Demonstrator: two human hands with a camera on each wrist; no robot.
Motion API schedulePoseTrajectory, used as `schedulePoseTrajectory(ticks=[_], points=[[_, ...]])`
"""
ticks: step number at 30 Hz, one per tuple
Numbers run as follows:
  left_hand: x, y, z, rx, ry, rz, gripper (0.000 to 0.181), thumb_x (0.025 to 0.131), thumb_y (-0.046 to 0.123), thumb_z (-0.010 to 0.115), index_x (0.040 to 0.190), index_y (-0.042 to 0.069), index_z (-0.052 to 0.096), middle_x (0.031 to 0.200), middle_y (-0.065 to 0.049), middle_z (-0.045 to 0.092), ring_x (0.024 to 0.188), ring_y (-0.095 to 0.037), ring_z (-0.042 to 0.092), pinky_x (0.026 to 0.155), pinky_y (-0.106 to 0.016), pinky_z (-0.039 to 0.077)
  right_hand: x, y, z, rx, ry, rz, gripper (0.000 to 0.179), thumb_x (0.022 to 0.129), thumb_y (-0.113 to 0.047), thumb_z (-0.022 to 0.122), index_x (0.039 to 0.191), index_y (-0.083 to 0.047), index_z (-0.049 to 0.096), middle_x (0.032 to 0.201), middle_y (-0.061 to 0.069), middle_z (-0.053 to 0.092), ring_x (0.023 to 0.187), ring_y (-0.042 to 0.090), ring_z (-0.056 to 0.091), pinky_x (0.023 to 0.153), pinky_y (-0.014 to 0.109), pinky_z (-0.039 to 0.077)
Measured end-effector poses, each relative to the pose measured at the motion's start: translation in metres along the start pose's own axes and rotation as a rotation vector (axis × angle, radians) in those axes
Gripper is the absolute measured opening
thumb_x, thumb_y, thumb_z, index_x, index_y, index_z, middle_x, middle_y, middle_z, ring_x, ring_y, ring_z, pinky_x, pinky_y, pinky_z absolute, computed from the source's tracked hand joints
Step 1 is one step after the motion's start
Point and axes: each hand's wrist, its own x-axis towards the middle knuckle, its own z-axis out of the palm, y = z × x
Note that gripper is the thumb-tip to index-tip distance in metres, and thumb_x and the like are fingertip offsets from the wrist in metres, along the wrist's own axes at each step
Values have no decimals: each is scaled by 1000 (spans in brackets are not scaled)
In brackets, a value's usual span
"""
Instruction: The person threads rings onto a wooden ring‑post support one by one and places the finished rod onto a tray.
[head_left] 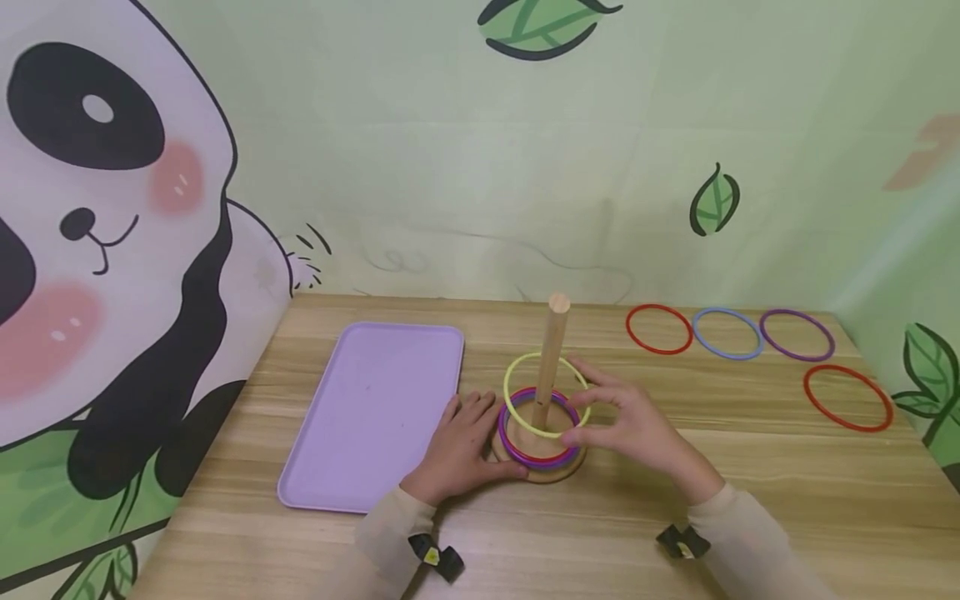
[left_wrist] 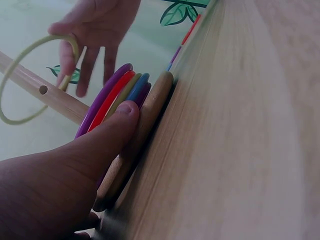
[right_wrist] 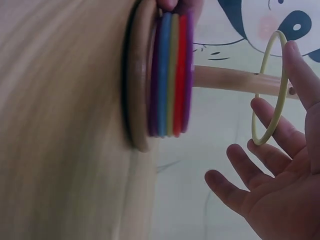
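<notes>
A wooden ring-toss stand has an upright peg point(head_left: 553, 337) on a round base point(head_left: 555, 477). My left hand point(head_left: 463, 446) grips the base's left side, thumb at the front beside the stacked rings point(right_wrist: 170, 75). From the top, that stack runs purple, red, yellow, blue and purple. Between thumb and forefinger, my right hand point(head_left: 641, 421) pinches a yellow ring point(right_wrist: 279, 107), its other fingers spread. The yellow ring encircles the peg, well above the stack and slightly tilted.
A light purple tray point(head_left: 375, 408) lies left of the stand. Toward the back right are a red ring point(head_left: 628, 333), a blue ring point(head_left: 697, 333) and a purple ring point(head_left: 763, 333), with another red ring point(head_left: 810, 398) nearer. A panda-printed wall point(head_left: 420, 167) rises behind the table.
</notes>
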Motion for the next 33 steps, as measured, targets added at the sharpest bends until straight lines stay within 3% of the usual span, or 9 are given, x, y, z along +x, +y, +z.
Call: schedulePoseTrajectory(ticks=[5,16,33], points=[[0,0,-1,10,-3,1,114,81,72,78,164,6,37,165,-22,38,155,-44,30,129,-59,9,2,7,3,2,-33,15,33,76,-14,96,103,-2,81,157,22,49,144,47,47,119,64,33],[0,-1,-2,4,-21,-10,115,82,72,77,165,7,34,167,-21,36,157,-42,27,130,-57,7,1,15,13,-24,-94,79,39,77,-24,96,107,-5,81,161,19,45,148,47,40,121,64,30],[0,0,-1,-9,-1,-2,111,81,70,80,161,3,42,164,-24,40,155,-44,31,129,-59,10,-2,23,19,-57,-170,56,45,76,-29,97,108,-2,82,160,16,49,146,42,47,119,60,35]])
